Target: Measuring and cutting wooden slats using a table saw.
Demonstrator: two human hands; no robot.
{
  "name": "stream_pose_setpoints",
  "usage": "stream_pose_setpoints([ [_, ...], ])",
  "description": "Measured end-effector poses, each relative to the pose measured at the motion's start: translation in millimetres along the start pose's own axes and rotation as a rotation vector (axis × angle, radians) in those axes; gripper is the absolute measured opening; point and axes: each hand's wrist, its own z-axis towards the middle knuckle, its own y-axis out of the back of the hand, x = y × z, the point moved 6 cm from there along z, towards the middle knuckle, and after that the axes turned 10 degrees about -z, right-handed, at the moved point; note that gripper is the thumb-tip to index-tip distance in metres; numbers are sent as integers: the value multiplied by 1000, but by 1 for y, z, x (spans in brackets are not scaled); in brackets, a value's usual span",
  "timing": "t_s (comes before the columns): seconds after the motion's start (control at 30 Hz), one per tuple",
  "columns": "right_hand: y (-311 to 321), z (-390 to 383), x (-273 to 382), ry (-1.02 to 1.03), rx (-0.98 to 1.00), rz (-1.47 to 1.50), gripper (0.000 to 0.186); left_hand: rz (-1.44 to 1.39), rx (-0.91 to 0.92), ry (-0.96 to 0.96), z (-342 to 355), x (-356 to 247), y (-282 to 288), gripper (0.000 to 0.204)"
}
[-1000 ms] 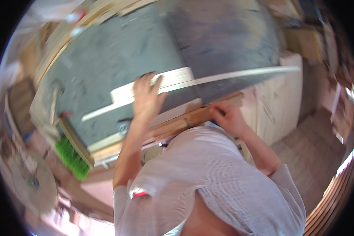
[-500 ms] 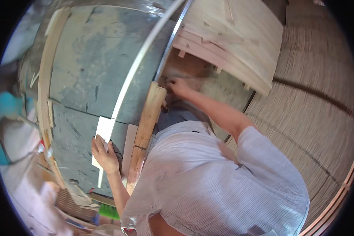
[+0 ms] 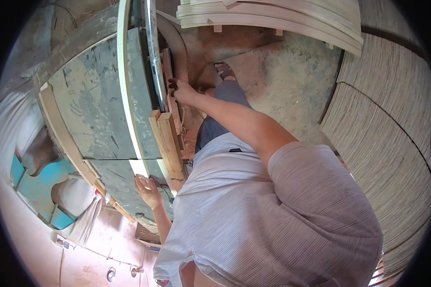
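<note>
My left hand (image 3: pixel 149 192) is open, fingers spread, over the dark table (image 3: pixel 91 91). Its fingertips are by the near end of a short white board (image 3: pixel 139 167); whether they touch it I cannot tell. A long, thin pale strip (image 3: pixel 125 81) runs from that board to the far side of the table. My right hand (image 3: pixel 182 92) reaches down beside the table's right edge, just past a metal rail (image 3: pixel 153 52). Its fingers are curled, and what lies in them cannot be made out.
Wooden blocks (image 3: pixel 167 136) line the table's near right edge. A ribbed hose (image 3: pixel 178 55) runs down beside it. Pale boards (image 3: pixel 282 19) are stacked ahead, and tall stacks of thin sheets (image 3: pixel 383 124) stand on the right. A wooden rail (image 3: pixel 64 129) borders the table's left side.
The view has swung, so the boards and table sit differently. My left hand has drawn back from lying flat on the white board. My right hand stays beside the table edge.
</note>
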Motion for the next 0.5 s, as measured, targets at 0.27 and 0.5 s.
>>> stream_pose_setpoints([
  [0.27, -13, -20, 13, -9, 37, -119, 61, 43, 24, 59, -4, 8, 4, 65],
  [0.5, -23, -15, 18, 61, -4, -95, 55, -1, 33, 98, 3, 6, 3, 65],
])
